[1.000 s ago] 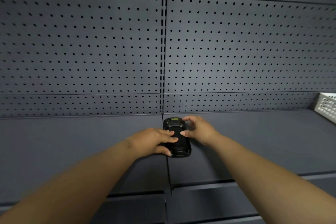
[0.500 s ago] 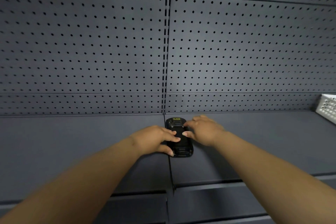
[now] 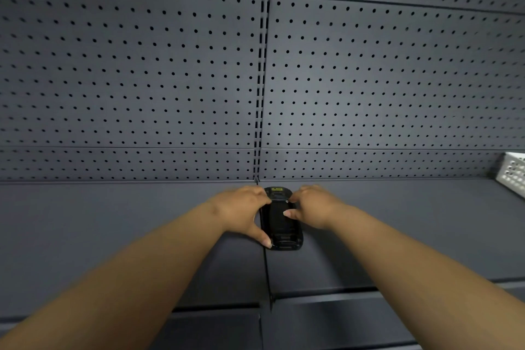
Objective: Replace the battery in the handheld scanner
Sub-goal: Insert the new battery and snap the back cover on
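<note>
A black handheld scanner [image 3: 281, 224] lies back side up on the dark grey shelf [image 3: 113, 236], beside the seam between two shelf boards. A small yellow label shows at its far end. My left hand [image 3: 244, 212] grips its left edge, thumb down near the near corner and fingers reaching to the far end. My right hand [image 3: 314, 207] holds the right edge, its thumb resting on the back cover. Whether the cover is latched or loose I cannot tell.
A grey perforated back panel [image 3: 369, 79] rises behind the shelf. A white perforated basket [image 3: 512, 176] stands at the far right edge of the shelf. A lower shelf edge [image 3: 326, 304] runs below.
My left hand has slid off the scanner's back to its left edge, uncovering the back. Both hands reach further toward the far end. The scanner stays in place.
</note>
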`<state>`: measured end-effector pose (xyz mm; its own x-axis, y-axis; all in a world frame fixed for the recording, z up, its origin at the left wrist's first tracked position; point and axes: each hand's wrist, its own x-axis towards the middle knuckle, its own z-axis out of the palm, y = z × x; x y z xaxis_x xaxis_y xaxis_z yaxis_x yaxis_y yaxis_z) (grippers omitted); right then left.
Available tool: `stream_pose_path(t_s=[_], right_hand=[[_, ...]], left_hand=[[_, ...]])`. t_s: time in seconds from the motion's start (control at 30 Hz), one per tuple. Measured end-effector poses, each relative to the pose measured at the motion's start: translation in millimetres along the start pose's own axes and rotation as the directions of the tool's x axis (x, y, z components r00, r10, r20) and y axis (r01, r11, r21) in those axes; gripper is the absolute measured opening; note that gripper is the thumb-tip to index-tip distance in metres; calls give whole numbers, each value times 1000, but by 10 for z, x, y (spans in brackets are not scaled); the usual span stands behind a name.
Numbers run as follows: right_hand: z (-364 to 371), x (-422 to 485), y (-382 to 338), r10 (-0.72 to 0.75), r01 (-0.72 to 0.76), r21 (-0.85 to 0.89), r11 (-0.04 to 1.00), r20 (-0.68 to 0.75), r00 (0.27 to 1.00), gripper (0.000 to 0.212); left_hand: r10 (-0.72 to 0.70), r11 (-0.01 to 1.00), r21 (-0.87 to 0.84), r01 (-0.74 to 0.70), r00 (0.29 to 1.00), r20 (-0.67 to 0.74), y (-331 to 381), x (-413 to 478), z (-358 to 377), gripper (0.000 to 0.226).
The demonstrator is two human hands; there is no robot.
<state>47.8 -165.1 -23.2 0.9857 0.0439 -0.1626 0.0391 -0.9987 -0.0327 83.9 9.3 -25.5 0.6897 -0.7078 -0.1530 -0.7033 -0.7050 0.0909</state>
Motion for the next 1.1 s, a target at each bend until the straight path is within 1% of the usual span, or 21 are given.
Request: stream_pose_path(t_s=[0.13, 0.23, 0.5, 0.7, 0.83, 1.1], right_hand=[[-8, -2, 3, 0, 1, -8, 1000, 33, 999, 50], [-7, 7, 0, 3, -3, -12, 1000, 43, 999, 51], [10, 2, 28, 8, -8, -1, 1000, 45, 999, 55], [8, -14, 31, 7, -7, 5, 1000, 38, 999, 56], [10, -20, 35, 10, -11, 21, 1000, 42, 999, 56], [0, -43, 43, 3, -6, 55, 998, 46, 999, 56]], left_hand=[[-27, 988, 155, 14, 996, 80, -5, 81, -92, 102], [-37, 978, 207, 11, 992, 120, 13, 127, -145, 104], [39, 964, 262, -51, 998, 50, 30, 140, -175, 102], [109, 931, 348, -105, 994, 8, 33, 123, -172, 97], [113, 921, 374, -106, 994, 4, 73, 121, -211, 94], [68, 934, 352, -65, 998, 6, 56, 149, -200, 101]])
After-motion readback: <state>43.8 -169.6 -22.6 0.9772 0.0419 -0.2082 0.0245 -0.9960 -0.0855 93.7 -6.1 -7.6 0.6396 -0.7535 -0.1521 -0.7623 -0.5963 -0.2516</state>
